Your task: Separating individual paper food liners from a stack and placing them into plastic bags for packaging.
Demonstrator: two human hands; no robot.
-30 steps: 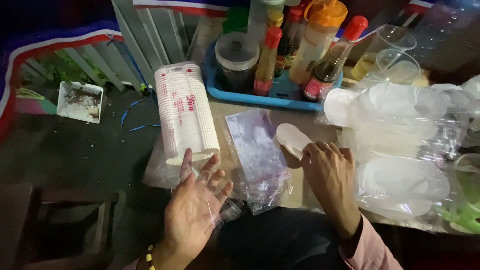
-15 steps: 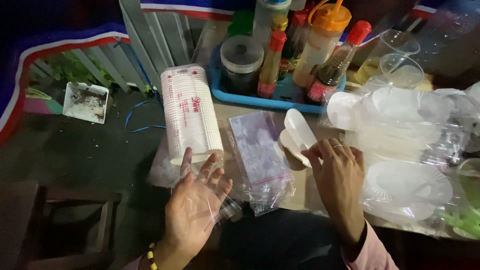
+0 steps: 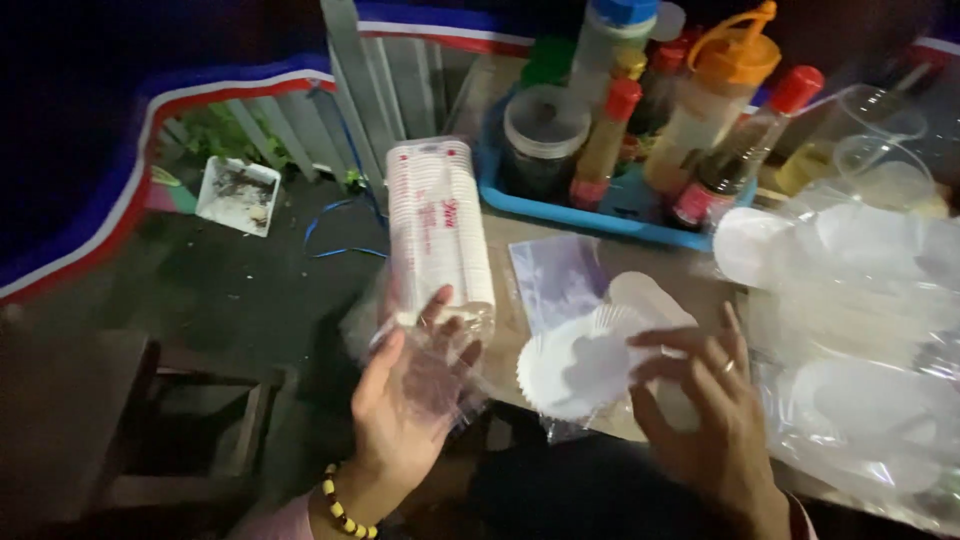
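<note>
My left hand, with a bead bracelet at the wrist, holds the loose open end of a clear plastic sleeve. That sleeve holds a long stack of small white cups lying on the table edge. My right hand grips a small white fluted cup by its rim, its open side tilted toward me. Under it lies a clear plastic bag flat on the table.
A blue tray at the back holds several sauce bottles and a dark jar. Clear plastic bags of white lids and containers fill the right. A wooden stool stands lower left; dark ground and a fence lie beyond.
My right hand has lifted a white fluted cup off the table and turned it toward me. My left hand stays at the sleeve's end. The camera has moved closer.
</note>
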